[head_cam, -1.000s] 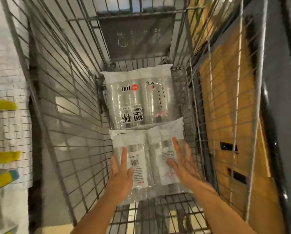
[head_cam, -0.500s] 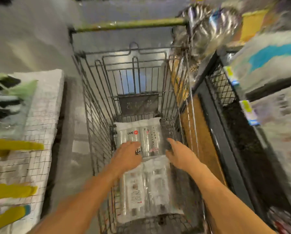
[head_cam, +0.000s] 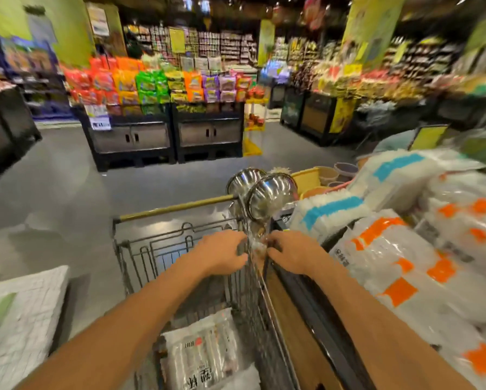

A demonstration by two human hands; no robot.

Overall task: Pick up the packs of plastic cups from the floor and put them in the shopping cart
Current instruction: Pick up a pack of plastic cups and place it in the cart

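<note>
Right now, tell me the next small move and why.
Probably draw both hands back off the cart's right rim and look down for more packs. The left hand and right hand meet there around something clear and blurred; a cup pack already lies in the basket.

Shopping cart: grey wire metal, dull. Pack of cups: clear glossy plastic film. 2 steel bowls: mirror-shiny. Floor: smooth, grey.
</note>
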